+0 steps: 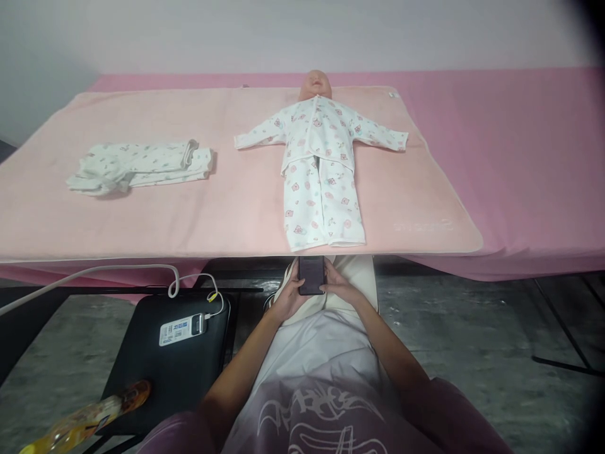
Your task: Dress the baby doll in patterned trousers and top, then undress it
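Note:
Low over my lap, just in front of the table's near edge, my left hand (291,294) and my right hand (339,282) grip a dark smartphone (312,275) from its two sides. Both thumbs rest on its lower part. On the table beyond lies a baby doll (316,83) on its back, head at the far side. It wears a white printed long-sleeved top (319,129) with the sleeves spread out, and matching trousers (326,202). Neither hand touches the doll. To its left lie folded white printed baby clothes (142,165).
A peach mat (227,221) covers part of the pink tablecloth (534,164). At lower left, a black stool (142,372) bears a white power bank (182,329) with a cable (118,267) running left. A bottle with yellow liquid (70,425) lies beside it.

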A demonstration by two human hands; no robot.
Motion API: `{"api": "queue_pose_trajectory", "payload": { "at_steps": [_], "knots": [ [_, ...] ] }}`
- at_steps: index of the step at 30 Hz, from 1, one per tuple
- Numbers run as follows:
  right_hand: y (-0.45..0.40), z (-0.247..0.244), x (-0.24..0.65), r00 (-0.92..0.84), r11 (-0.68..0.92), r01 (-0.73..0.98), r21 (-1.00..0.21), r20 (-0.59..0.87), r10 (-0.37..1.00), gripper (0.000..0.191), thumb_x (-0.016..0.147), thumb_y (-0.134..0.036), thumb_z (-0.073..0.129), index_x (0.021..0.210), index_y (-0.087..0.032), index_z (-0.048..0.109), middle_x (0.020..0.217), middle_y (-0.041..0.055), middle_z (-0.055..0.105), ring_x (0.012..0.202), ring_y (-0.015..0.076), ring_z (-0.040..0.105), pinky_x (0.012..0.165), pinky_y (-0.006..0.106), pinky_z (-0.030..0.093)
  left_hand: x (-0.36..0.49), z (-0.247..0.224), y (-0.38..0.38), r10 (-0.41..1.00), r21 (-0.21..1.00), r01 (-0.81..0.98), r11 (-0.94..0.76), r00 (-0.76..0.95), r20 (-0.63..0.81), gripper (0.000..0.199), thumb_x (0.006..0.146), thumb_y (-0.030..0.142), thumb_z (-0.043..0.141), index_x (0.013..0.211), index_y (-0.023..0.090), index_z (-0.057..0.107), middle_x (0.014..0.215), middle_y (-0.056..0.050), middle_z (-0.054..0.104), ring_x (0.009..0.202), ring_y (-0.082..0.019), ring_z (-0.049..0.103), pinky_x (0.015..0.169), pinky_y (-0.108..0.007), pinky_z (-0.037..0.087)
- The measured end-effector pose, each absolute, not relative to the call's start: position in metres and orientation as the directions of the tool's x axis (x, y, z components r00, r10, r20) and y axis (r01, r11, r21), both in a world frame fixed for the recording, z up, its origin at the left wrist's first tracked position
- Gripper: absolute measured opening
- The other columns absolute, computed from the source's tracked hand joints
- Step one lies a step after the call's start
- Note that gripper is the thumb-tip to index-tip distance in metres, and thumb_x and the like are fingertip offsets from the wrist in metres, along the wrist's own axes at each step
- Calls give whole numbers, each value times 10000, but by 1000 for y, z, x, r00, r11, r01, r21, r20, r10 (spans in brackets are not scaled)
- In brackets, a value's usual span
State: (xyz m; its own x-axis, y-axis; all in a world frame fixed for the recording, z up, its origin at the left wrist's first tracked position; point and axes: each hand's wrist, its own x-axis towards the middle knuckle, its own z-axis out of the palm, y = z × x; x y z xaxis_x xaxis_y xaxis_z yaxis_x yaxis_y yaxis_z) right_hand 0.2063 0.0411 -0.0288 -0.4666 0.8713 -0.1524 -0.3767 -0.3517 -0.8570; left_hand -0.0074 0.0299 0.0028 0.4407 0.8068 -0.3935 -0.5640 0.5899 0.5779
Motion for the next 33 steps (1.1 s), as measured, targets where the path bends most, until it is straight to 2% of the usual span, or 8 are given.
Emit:
{"api": "queue_pose_trajectory", "payload": {
  "at_steps": [9,16,33],
  "knots": [
    [41,-33,207,-470,-352,-397,-847,-142,871,1306,778,-428,1030,1854,-364,292,1811,91,493,1745,302,371,1406,469,381,-7,5,29,807,588,-553,590,435,-400,1153,926,241,888,1875,431,261,1785,-87,554,1649,-376,524,1380,-571,421],
    [41,-36,207,-476,-353,-401,-846,-137,869,1338,775,-439,1033,1861,-381,254,1812,85,487,1744,295,371,1404,474,386,-7,2,30,802,580,-555,596,441,-402,1159,905,232,896,1866,443,284,1800,-83,535,1651,-377,520,1370,-575,433],
    [42,-26,206,-482,-366,-394,-843,-149,863,1361,737,-448,1065,1851,-381,286,1797,94,504,1725,307,401,1394,482,405,-8,-1,29,799,587,-544,600,441,-409,1195,880,217,920,1859,471,285,1814,-83,515,1619,-370,553,1353,-577,445]
  ]
}}
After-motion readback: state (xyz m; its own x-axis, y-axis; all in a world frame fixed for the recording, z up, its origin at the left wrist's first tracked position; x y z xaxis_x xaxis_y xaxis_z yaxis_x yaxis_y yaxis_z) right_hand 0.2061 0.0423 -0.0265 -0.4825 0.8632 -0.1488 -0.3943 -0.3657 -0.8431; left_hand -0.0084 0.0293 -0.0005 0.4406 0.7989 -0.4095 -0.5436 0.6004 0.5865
